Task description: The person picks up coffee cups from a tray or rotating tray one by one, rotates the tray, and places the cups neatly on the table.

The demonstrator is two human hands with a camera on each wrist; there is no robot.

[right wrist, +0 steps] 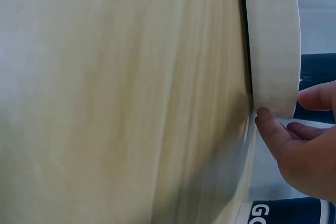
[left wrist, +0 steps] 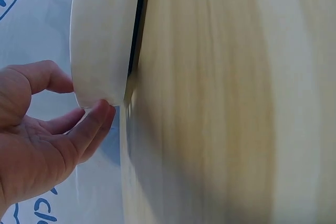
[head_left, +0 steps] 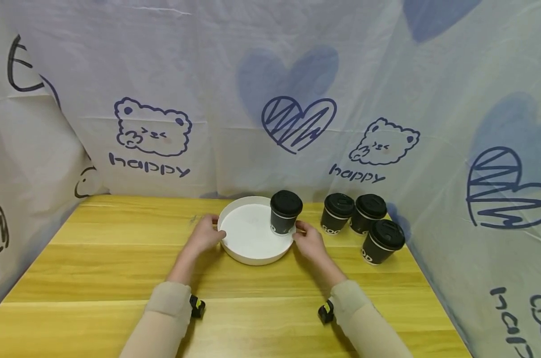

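A round white tray [head_left: 248, 251] with a low wall lies on the wooden table, held from both sides. At its left wall my left hand [head_left: 205, 233] pinches the rim, thumb at the top edge and fingertips against the outer side, as the left wrist view [left wrist: 58, 124] shows. My right hand [head_left: 309, 241] grips the opposite wall the same way; in the right wrist view its fingertips [right wrist: 264, 114] press near the lower edge. Inside the tray, toward the right, stands an upright black lidded paper cup [head_left: 284, 219].
Right of the tray, several more black lidded cups [head_left: 377, 243] with white lettering stand upright on the table [head_left: 109, 268]. A white printed cloth [head_left: 225, 149] hangs behind the table and along its sides. Each wrist carries a small black camera [head_left: 197, 307].
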